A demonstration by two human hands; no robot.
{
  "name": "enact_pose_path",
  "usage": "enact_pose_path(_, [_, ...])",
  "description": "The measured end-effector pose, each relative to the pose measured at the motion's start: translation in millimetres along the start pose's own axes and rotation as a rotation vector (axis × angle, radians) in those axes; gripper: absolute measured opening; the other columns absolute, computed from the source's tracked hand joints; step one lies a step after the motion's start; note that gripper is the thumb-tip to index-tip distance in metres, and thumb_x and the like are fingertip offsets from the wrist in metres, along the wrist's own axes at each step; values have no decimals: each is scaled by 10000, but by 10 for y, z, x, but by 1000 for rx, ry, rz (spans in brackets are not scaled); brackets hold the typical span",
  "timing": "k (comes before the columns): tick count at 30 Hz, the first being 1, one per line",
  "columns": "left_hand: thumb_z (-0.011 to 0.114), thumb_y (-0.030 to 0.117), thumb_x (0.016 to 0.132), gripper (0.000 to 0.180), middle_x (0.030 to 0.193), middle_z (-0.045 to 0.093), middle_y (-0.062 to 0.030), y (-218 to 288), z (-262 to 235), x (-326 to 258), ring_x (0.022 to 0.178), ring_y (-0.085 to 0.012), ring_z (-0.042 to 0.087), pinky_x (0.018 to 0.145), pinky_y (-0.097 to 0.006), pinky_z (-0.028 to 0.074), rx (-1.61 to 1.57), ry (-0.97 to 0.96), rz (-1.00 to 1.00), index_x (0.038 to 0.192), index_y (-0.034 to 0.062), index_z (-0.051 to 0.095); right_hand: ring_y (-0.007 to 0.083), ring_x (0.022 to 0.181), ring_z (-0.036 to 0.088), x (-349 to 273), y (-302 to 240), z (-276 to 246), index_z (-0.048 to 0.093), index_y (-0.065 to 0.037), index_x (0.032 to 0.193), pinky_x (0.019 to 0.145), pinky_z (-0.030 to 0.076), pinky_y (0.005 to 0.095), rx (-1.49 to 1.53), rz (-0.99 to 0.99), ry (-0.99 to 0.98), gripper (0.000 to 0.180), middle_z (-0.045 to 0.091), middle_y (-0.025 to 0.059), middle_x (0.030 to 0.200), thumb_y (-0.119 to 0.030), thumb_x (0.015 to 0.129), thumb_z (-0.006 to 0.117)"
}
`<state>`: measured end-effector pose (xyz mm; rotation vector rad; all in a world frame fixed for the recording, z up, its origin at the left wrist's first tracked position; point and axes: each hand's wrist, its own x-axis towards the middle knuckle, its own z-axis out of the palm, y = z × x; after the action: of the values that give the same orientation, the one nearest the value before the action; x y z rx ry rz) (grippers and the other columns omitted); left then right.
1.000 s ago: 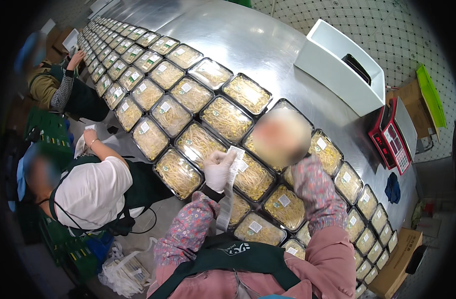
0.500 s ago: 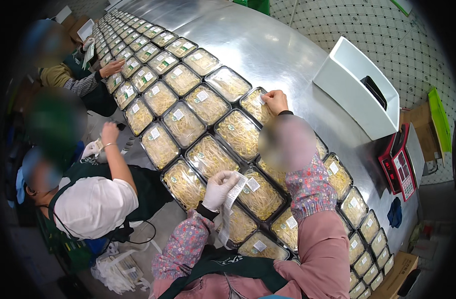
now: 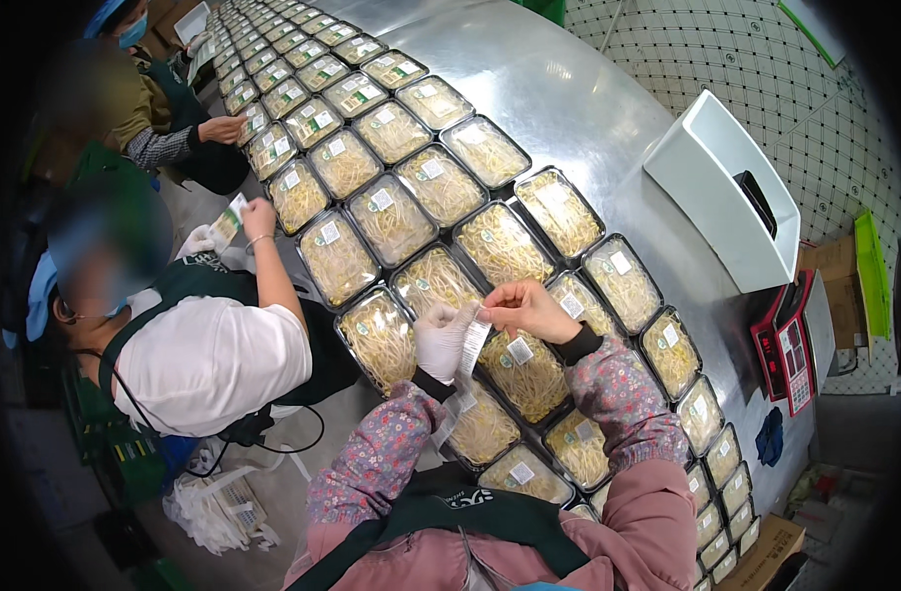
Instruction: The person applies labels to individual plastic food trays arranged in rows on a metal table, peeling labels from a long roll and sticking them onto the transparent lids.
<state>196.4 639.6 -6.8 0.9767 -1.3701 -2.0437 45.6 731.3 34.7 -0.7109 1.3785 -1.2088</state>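
Note:
My left hand (image 3: 443, 343), in a white glove, holds a strip of white printed labels (image 3: 474, 345) that hangs down past my wrist. At the strip's upper end my bare right hand (image 3: 531, 309) has thumb and forefinger pinched together on a label's edge. Both hands meet above rows of black trays of bean sprouts covered in clear film. Right below them lies a labelled sprout tray (image 3: 525, 376). Farther off, another sprout tray (image 3: 572, 229) carries a white label on its film. The fingertips partly hide the label edge.
The trays cover much of the steel table (image 3: 569, 108). On the right stand a white plastic bin (image 3: 711, 187) and a red scale (image 3: 787, 345). Two co-workers stand along the left side; the nearer co-worker's hand (image 3: 259, 219) is beside a label sheet (image 3: 229, 219).
My right hand has left the far tray and come back to the label strip in my left hand. The view has shifted slightly. The nearer co-worker's hand now shows beside a label sheet.

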Motion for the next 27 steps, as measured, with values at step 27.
enact_pose_path(27, [656,98,831,134,755,650,-63,135,-615,-478,625,-82,602,552,-185,468,-148,-23,-105,853,-21,597,43,473,502,303,147,482,652,-2,781,389,386,181,-87,-75,96,128,605,9,635,-126,802,674])
